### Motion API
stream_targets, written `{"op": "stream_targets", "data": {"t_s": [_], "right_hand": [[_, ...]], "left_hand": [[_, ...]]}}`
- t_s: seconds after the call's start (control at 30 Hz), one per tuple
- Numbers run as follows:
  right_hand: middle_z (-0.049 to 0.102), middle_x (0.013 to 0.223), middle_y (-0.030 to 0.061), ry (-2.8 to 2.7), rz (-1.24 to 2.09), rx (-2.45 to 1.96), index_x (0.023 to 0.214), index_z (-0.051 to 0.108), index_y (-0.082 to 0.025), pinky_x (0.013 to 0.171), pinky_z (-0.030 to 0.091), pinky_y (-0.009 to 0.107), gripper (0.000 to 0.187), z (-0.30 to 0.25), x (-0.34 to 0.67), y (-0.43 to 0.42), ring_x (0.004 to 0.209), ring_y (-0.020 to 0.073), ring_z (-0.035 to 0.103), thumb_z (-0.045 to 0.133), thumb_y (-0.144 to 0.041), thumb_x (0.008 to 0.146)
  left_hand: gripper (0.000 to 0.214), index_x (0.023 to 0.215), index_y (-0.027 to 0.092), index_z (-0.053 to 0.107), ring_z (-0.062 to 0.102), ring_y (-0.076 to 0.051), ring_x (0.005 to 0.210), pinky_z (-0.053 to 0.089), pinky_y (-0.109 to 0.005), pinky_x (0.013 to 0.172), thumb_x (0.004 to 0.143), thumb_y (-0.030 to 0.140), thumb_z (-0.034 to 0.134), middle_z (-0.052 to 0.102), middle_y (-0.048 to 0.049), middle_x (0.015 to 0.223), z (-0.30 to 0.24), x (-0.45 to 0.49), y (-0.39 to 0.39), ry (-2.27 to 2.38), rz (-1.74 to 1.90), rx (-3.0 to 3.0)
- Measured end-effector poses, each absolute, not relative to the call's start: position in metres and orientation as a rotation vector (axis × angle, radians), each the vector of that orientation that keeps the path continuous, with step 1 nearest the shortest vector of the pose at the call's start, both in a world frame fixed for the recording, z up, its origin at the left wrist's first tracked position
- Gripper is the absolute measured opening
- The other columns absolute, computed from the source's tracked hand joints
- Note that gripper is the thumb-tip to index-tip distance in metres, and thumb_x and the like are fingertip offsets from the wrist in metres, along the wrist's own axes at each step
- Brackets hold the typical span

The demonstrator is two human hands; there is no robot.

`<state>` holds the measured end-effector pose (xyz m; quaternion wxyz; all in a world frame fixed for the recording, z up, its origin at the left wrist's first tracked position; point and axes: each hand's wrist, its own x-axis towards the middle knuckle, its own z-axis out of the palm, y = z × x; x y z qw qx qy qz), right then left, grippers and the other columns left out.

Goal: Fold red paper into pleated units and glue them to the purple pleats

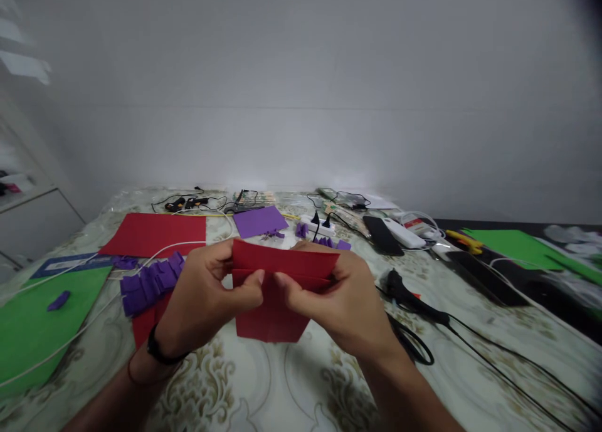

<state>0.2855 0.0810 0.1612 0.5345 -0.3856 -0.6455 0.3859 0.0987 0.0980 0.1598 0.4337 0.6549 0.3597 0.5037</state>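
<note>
Both my hands hold a folded red paper sheet (275, 294) up over the patterned table (291, 382). My left hand (207, 294) pinches the paper's left side, thumb in front on a fold. My right hand (329, 300) pinches the right side, thumb pressed near the middle crease. The paper shows several horizontal accordion folds near its top. A black band sits on my left wrist.
Pleated purple paper pieces (150, 281) lie left of my hands, beside a red sheet (155, 231) and a green sheet (32, 319). A purple sheet (258, 220), power strip (317, 225), phones, cables and a black glue gun (404, 291) fill the back and right.
</note>
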Motion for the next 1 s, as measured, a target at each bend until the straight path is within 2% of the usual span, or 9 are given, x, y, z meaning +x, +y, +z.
{"op": "stream_targets", "data": {"t_s": [0.13,0.57,0.73,0.9,0.97,1.0], "right_hand": [[0.054,0.062,-0.0031,-1.525,0.901,-0.936,0.069,0.065,-0.017,0.046,0.035,0.020,0.017,0.164,0.286,0.077,0.055,0.0093,0.044,0.074,-0.026,0.080],[0.051,0.059,-0.0040,-1.546,0.867,-0.959,0.062,0.059,-0.018,0.045,0.032,0.019,0.024,0.165,0.285,0.074,0.053,0.0081,0.042,0.074,-0.024,0.079],[0.062,0.063,-0.0012,-1.475,0.815,-0.991,0.070,0.071,-0.018,0.044,0.040,0.020,0.014,0.162,0.292,0.076,0.054,0.0112,0.052,0.079,-0.027,0.078],[0.064,0.061,-0.0002,-1.362,0.698,-1.027,0.066,0.072,-0.019,0.044,0.044,0.021,0.019,0.159,0.307,0.079,0.054,0.0124,0.054,0.082,-0.030,0.077],[0.067,0.063,0.0008,-1.367,0.712,-1.027,0.066,0.072,-0.019,0.046,0.048,0.022,0.019,0.159,0.309,0.078,0.056,0.0138,0.057,0.082,-0.031,0.077],[0.068,0.064,0.0012,-1.385,0.735,-1.025,0.067,0.073,-0.019,0.047,0.049,0.023,0.018,0.160,0.309,0.078,0.057,0.0144,0.058,0.082,-0.031,0.077]], "left_hand": [[0.012,0.087,0.017,0.079,0.072,-0.017,0.079,0.060,-0.022,0.072,0.079,0.012,0.072,0.078,-0.0023,0.082,0.165,0.094,0.098,0.805,1.218,1.578],[0.003,0.080,0.017,0.074,0.067,-0.014,0.073,0.058,-0.022,0.070,0.079,0.014,0.074,0.072,-0.0010,0.077,0.169,0.085,0.101,0.798,1.113,1.628],[0.008,0.075,0.019,0.073,0.071,-0.014,0.074,0.056,-0.019,0.067,0.079,0.013,0.077,0.074,-0.0003,0.077,0.172,0.070,0.108,0.859,1.252,1.650],[0.010,0.080,0.022,0.076,0.077,-0.017,0.083,0.062,-0.025,0.079,0.088,0.017,0.075,0.080,-0.0023,0.083,0.173,0.039,0.119,0.904,1.505,1.696],[0.003,0.088,0.024,0.080,0.078,-0.019,0.090,0.063,-0.027,0.085,0.088,0.022,0.078,0.081,-0.0034,0.091,0.175,0.040,0.117,0.874,1.473,1.722],[0.007,0.094,0.024,0.081,0.079,-0.020,0.093,0.063,-0.027,0.086,0.088,0.025,0.080,0.082,-0.0043,0.095,0.176,0.045,0.114,0.858,1.415,1.738]]}}
